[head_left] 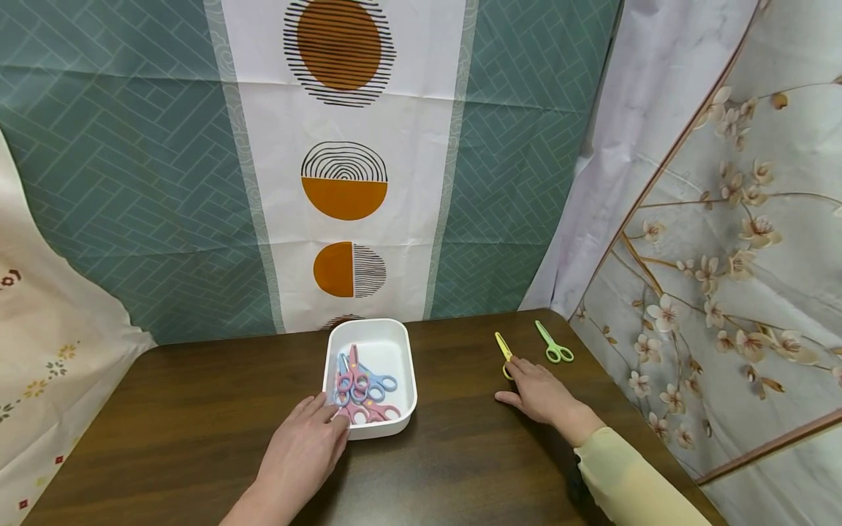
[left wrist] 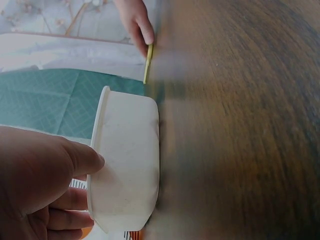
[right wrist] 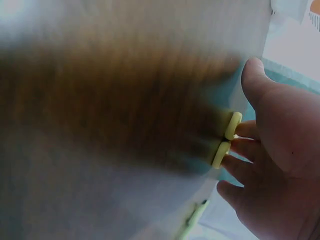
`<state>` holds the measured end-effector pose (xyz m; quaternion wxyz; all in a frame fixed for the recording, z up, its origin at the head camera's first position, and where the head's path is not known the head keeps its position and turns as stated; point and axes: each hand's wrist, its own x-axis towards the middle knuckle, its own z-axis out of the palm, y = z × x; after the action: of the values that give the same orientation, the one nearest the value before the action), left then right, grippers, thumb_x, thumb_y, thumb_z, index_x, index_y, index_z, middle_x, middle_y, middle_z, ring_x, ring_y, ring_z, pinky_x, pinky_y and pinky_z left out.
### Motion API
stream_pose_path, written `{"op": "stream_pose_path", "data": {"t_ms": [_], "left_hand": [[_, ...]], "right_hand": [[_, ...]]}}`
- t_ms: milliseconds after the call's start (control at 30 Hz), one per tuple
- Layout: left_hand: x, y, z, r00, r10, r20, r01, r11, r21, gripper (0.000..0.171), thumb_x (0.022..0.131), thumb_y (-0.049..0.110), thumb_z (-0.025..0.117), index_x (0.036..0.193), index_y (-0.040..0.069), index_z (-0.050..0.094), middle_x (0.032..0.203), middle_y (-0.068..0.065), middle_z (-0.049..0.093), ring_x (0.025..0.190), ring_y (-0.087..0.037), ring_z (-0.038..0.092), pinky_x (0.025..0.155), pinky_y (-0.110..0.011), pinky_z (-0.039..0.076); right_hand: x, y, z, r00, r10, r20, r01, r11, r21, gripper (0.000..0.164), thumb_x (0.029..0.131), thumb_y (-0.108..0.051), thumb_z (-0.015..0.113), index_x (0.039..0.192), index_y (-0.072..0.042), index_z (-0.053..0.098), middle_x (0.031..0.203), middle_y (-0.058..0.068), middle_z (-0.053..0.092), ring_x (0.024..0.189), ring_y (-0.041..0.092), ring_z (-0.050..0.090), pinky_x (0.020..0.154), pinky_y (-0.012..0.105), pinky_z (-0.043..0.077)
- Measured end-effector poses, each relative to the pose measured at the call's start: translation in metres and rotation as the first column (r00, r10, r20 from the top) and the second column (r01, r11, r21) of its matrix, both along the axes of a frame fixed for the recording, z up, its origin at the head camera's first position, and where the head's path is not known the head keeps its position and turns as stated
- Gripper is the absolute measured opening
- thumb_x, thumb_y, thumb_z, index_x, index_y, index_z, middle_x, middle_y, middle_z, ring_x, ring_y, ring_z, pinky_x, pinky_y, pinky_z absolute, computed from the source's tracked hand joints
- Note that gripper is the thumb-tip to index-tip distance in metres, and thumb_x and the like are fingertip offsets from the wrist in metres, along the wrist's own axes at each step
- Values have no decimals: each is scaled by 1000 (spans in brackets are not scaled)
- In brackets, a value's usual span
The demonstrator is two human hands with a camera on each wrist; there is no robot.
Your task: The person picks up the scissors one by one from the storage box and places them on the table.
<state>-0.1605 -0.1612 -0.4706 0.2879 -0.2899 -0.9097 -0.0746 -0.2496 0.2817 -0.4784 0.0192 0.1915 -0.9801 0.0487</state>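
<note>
Several pink and blue scissors [head_left: 354,371] lie piled in a white plastic tray [head_left: 403,340]. My left hand [head_left: 304,442] holds the tray's near left corner, with the thumb [left wrist: 95,161] against its outer wall and the other fingers past the rim. Over on the right, my right hand [head_left: 541,393] lies low above the table with fingers stretched out and the thumb spread apart. Its fingertips touch the handle loops of yellow scissors [head_left: 503,346], partly covering them. Green scissors [head_left: 554,343] lie just beyond that hand, blades pointing away.
The dark wooden table [head_left: 197,409] runs back to a green and white patterned cloth [head_left: 513,183]. A floral curtain [head_left: 717,307] hangs along the right edge, and a cream cloth [head_left: 46,351] drapes along the left.
</note>
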Motion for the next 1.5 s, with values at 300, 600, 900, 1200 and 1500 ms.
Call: {"op": "stream_pose_path", "data": {"t_ms": [300,600,900,1200,1500], "left_hand": [[0,0,0,1000,5,4,-5,1000,-3,19,85,14,92,87,12,73,99,-12,80,114,-43,76,107,-56,58],[-1,0,-1,1000,5,3,-5,1000,-6,18,85,14,91,87,13,74,100,-12,80,113,-43,76,107,-56,58],[-1,-1,-2,1000,-8,-25,8,1000,4,18,86,14,90,85,13,72,99,-12,80,111,-43,76,106,-56,59],[1,-4,-2,1000,20,7,-20,1000,-3,18,85,14,92,88,14,74,101,-11,80,114,-43,76,107,-56,58],[2,-2,0,1000,25,13,-24,1000,-12,14,86,15,91,91,12,78,101,-11,80,117,-43,75,109,-56,58]], "right_hand": [[-14,9,-1,999,-35,4,35,998,44,74,109,-47,68,151,12,55,159,35,51,148,50,50,121,68,41],[-24,16,-3,999,-38,-21,39,998,50,70,110,-47,66,148,11,56,156,36,52,144,51,54,117,69,45],[-33,22,0,997,-68,21,67,997,37,72,109,-48,67,150,10,55,157,35,52,146,52,51,118,72,42],[-40,26,0,999,-35,1,35,999,26,74,108,-48,68,149,12,56,159,35,51,148,51,50,120,72,40],[-40,31,-3,999,-12,-34,12,1000,1,66,107,-43,71,142,12,59,152,36,56,142,52,55,116,74,43]]}}
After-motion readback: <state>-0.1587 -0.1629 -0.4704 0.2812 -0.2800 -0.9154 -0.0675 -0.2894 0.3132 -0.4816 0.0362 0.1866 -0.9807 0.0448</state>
